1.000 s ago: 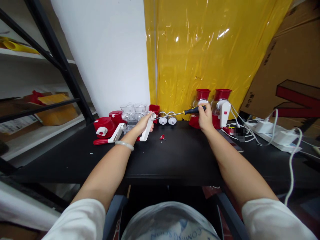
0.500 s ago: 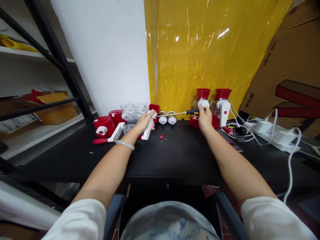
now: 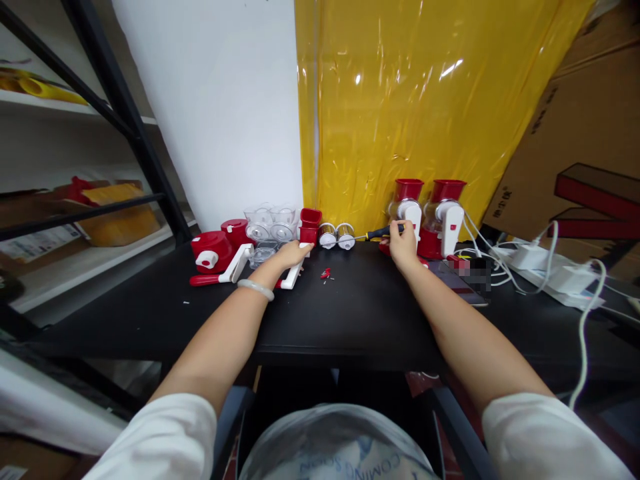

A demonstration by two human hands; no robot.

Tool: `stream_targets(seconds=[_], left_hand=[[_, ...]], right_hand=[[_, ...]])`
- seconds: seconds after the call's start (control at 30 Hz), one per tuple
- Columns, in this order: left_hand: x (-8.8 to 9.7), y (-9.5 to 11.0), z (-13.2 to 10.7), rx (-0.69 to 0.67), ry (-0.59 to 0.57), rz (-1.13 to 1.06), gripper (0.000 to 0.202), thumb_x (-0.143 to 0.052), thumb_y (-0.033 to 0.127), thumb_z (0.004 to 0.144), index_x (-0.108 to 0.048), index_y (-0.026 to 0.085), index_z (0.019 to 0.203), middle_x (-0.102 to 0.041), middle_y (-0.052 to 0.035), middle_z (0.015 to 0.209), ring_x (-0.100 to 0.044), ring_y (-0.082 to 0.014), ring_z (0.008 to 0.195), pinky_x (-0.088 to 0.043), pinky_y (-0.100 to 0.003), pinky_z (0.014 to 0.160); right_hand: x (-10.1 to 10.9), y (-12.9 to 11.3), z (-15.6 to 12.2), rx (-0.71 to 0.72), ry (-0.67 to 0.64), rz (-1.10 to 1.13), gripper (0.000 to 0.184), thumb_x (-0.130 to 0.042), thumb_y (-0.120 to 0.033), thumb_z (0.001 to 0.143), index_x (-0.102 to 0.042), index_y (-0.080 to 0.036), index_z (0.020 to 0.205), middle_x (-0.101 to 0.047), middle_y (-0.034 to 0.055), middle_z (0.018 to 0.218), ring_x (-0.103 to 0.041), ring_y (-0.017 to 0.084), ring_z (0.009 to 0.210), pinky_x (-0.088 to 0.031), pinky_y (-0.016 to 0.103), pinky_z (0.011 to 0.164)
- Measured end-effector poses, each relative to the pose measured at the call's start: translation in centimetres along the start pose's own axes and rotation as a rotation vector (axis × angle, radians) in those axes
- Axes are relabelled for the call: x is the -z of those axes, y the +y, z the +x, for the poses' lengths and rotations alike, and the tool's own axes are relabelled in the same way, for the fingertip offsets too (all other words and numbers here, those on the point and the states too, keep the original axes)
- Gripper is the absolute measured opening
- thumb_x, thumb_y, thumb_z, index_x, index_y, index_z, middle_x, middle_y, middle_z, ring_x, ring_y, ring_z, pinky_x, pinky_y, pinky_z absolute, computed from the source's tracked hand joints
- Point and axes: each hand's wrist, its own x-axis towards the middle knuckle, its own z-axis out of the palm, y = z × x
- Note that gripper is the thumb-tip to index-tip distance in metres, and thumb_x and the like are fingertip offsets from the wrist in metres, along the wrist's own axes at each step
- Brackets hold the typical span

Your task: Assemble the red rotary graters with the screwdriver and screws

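Note:
My left hand is closed on a white crank handle that rests low on the black table. My right hand grips a screwdriver with a black and yellow handle; its shaft points left toward two small white rollers. Two red and white grinders stand just behind my right hand. A small red piece with tiny screws lies on the table between my hands.
Red bases, clear cups and another white crank sit at the back left. Chargers and white cables lie at the right. Yellow plastic sheet, cardboard boxes and a black shelf frame surround the table.
My left hand has lowered the white crank handle to the table. My right hand has dropped and drawn the screwdriver back from the handle toward the grinders.

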Motion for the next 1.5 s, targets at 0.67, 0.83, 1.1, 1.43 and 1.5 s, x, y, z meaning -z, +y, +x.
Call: stream_targets(seconds=[0.67,0.83,1.1,1.43,1.5], left_hand=[[0.2,0.3,-0.7,0.016,0.066,0.529,0.049,-0.063,0.051,0.082,-0.072,0.008,0.103,-0.065,-0.0307,0.120,-0.060,-0.0441,0.117,-0.045,-0.046,0.097],[0.3,0.5,-1.0,0.032,0.089,0.553,0.044,-0.065,0.049,0.081,-0.073,0.011,0.101,-0.068,-0.0278,0.117,-0.061,-0.0433,0.114,-0.046,-0.045,0.095],[2.8,1.8,-1.6,-0.093,0.346,0.616,0.047,-0.051,0.046,0.093,-0.065,0.010,0.119,-0.061,-0.0231,0.124,-0.057,-0.0375,0.117,-0.044,-0.045,0.098],[8.2,3.7,2.7,-0.356,0.322,1.009,0.036,-0.060,0.028,0.089,-0.066,0.020,0.123,-0.060,-0.0137,0.132,-0.041,-0.0337,0.127,-0.040,-0.044,0.099],[8.3,3.9,3.1,-0.337,0.269,1.039,0.032,-0.059,0.029,0.090,-0.069,0.021,0.119,-0.063,-0.0128,0.129,-0.045,-0.0321,0.125,-0.039,-0.042,0.099]], right_hand=[[-1.3,2.2,-0.7,-0.247,-0.040,0.153,0.023,-0.060,-0.040,0.085,-0.043,-0.025,0.090,-0.058,-0.0080,0.056,-0.061,0.013,0.042,-0.047,0.022,0.040],[-1.2,2.7,-0.6,-0.286,-0.053,0.138,0.014,-0.057,-0.029,0.089,-0.045,-0.023,0.089,-0.058,-0.0073,0.056,-0.058,0.011,0.039,-0.047,0.019,0.039],[-0.4,2.7,-0.7,-0.408,-0.260,-0.038,0.019,-0.069,-0.027,0.084,-0.053,-0.018,0.090,-0.064,-0.0010,0.062,-0.063,0.010,0.053,-0.048,0.018,0.049],[0.7,2.4,-0.6,-0.189,-0.517,-0.534,0.028,-0.076,-0.016,0.072,-0.074,-0.014,0.100,-0.075,0.0068,0.098,-0.068,0.014,0.086,-0.050,0.025,0.084],[0.6,2.4,-0.6,-0.171,-0.529,-0.582,0.030,-0.076,-0.014,0.071,-0.075,-0.015,0.101,-0.075,0.0067,0.100,-0.068,0.015,0.089,-0.049,0.027,0.087]])
